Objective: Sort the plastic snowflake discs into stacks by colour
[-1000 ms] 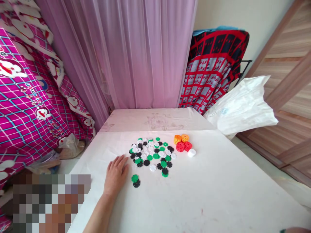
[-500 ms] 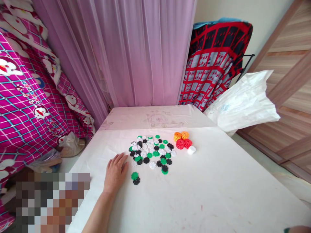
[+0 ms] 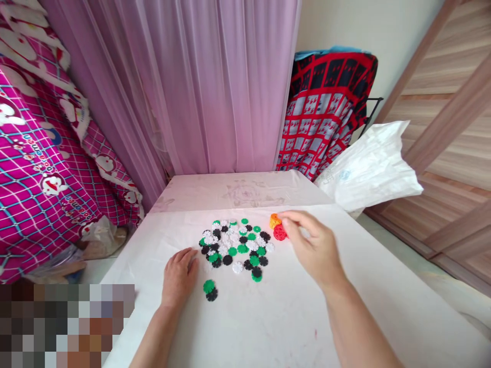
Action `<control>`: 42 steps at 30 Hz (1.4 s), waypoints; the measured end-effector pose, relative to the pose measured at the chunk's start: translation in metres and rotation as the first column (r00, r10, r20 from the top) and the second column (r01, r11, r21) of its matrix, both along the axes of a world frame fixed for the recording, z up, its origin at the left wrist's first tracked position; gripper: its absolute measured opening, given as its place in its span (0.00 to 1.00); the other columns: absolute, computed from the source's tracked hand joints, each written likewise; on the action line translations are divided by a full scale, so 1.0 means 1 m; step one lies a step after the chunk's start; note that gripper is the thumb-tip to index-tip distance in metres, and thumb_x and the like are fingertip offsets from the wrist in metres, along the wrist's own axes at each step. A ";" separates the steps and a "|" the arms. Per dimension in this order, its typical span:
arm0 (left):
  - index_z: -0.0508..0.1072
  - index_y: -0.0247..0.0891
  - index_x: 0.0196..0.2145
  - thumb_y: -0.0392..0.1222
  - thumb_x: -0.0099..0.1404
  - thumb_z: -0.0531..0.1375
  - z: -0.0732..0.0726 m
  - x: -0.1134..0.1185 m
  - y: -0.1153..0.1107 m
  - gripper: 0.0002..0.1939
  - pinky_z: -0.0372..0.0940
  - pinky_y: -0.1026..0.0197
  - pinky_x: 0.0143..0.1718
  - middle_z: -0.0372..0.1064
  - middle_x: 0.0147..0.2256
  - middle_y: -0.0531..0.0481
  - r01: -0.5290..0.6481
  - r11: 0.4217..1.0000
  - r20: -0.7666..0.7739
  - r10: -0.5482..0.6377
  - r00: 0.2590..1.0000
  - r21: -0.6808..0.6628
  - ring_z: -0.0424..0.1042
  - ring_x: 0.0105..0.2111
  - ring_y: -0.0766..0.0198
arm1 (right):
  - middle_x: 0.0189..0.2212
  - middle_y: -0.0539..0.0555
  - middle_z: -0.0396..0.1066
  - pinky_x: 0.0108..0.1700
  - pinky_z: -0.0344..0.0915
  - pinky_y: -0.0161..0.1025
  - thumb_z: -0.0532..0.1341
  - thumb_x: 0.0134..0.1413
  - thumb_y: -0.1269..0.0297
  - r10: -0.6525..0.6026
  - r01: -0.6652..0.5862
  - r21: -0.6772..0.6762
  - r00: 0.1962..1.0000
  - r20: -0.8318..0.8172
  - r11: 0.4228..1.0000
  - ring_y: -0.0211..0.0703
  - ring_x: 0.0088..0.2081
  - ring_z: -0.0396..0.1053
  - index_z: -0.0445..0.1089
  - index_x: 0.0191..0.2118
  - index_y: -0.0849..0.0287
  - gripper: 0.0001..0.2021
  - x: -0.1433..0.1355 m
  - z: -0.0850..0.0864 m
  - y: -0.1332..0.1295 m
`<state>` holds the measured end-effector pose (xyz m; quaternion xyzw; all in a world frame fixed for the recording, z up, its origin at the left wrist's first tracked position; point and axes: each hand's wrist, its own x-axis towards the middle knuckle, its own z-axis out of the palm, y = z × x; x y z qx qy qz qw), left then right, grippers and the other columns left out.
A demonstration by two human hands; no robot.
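Notched plastic discs [image 3: 232,251] in white, green and black lie in a loose spread on the table. My left hand [image 3: 179,273] rests on the tabletop just left of them, fingers lying flat and holding nothing. A green disc [image 3: 209,286] and a black disc [image 3: 211,295] lie apart, nearer to me. At the right of the spread are an orange disc stack [image 3: 273,221] and a red disc stack [image 3: 280,232]. Thumb and forefinger of my right hand [image 3: 315,245] come together beside the orange stack; what is between them is hidden. The hand covers whatever lies under it.
The table [image 3: 245,327] has a pale cloth with a flower print at its far end. Purple curtains [image 3: 230,92] hang behind it. A white bag [image 3: 372,168] stands by the right edge, near a red checked cloth [image 3: 326,112]. Pink patterned fabric [image 3: 42,168] hangs at left.
My right hand has come in from the lower right corner to the orange and red stacks, covering part of them. My left hand stays beside the discs. The view has shifted slightly.
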<state>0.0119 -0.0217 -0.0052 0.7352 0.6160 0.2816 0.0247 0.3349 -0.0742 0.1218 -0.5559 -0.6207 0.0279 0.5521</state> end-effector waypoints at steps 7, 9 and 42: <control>0.78 0.42 0.45 0.45 0.66 0.51 0.002 0.005 0.007 0.18 0.64 0.46 0.56 0.76 0.48 0.45 -0.033 0.999 0.048 0.033 0.998 0.002 0.71 0.49 0.51 | 0.40 0.51 0.79 0.43 0.67 0.38 0.59 0.56 0.67 0.028 0.114 -0.484 0.961 0.275 0.868 0.44 0.42 0.74 0.78 0.36 0.52 0.09 -0.028 -0.077 0.047; 0.78 0.43 0.44 0.46 0.66 0.51 0.002 0.004 0.005 0.18 0.64 0.47 0.56 0.76 0.48 0.46 -0.032 0.999 0.067 0.033 0.997 -0.012 0.71 0.49 0.52 | 0.39 0.53 0.78 0.43 0.65 0.39 0.61 0.55 0.68 0.043 0.161 -0.475 0.920 0.390 0.865 0.47 0.43 0.73 0.78 0.36 0.52 0.08 -0.036 -0.088 0.048; 0.78 0.45 0.46 0.45 0.65 0.53 0.003 0.005 0.003 0.17 0.62 0.44 0.60 0.73 0.54 0.48 -0.078 0.995 0.108 0.084 0.991 -0.058 0.67 0.57 0.49 | 0.37 0.52 0.76 0.45 0.64 0.43 0.62 0.46 0.73 0.128 -0.048 -0.247 0.939 0.320 0.968 0.48 0.41 0.69 0.68 0.41 0.53 0.14 -0.077 -0.119 0.000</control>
